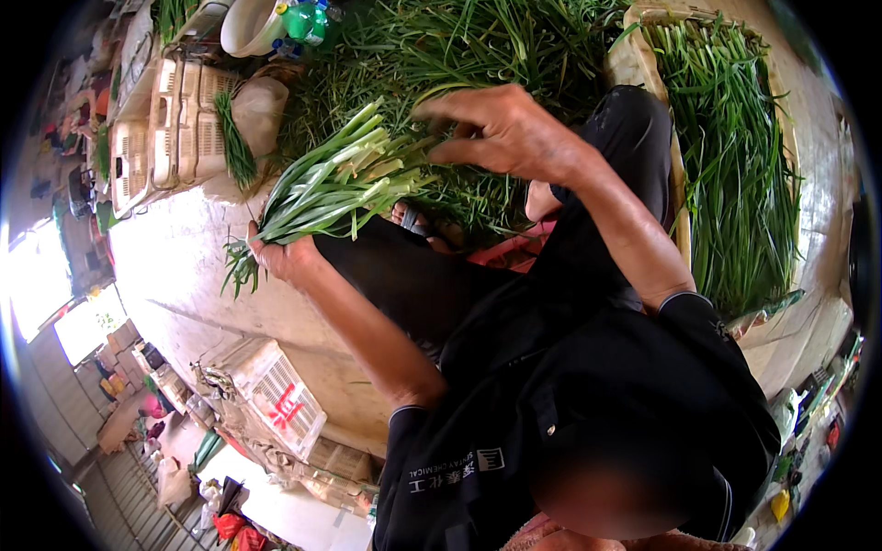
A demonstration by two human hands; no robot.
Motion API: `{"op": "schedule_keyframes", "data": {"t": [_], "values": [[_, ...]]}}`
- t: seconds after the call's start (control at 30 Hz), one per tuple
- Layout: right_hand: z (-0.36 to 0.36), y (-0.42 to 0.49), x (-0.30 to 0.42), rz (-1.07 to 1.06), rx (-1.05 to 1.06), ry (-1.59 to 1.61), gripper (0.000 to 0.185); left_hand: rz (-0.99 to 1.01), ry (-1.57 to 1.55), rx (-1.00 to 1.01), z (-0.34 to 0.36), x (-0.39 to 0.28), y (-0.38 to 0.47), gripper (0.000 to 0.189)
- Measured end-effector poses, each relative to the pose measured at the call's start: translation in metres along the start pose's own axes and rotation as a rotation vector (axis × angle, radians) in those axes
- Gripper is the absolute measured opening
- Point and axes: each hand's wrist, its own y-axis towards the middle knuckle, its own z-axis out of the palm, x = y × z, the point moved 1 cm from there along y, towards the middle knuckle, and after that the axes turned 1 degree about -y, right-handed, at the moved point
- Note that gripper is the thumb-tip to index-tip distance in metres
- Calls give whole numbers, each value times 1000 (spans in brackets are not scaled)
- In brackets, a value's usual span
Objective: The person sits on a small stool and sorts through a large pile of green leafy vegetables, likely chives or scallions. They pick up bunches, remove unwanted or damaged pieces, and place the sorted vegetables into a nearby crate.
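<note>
My left hand (279, 256) is wrapped around the leafy end of a bunch of long green stalks (337, 182), which look like garlic chives or young scallions. The pale cut ends of the bunch point up and to the right. Facing those ends, my right hand (493, 131) hovers with thumb and fingers apart and slightly blurred. I see nothing between its fingers. Beneath both hands, a thick heap of loose green leaves and stalks (482, 45) covers the floor.
At the right stands a pale plastic crate (651, 58) packed with green stalks (734, 165). Stacked crates (196, 117), a small tied green bundle (236, 141), a white bucket (248, 31) and a green plastic bottle (303, 22) are at upper left. Another crate (282, 399) sits lower left.
</note>
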Motion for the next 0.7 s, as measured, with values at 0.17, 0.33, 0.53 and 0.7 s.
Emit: {"op": "schedule_keyframes", "data": {"t": [0.17,0.33,0.53,0.7], "values": [[15,1,-6,-95,46,-165,17,-35,-9,-11,1,6,4,29],[18,-2,-12,-73,-27,-283,25,-62,-42,-31,-1,10,4,46],[6,-7,-15,67,-93,-187,27,-47,-44,-55,-10,9,15,51],[-51,-17,-43,161,-226,-421,23,47,-23,-138,-16,-7,12,55]]}}
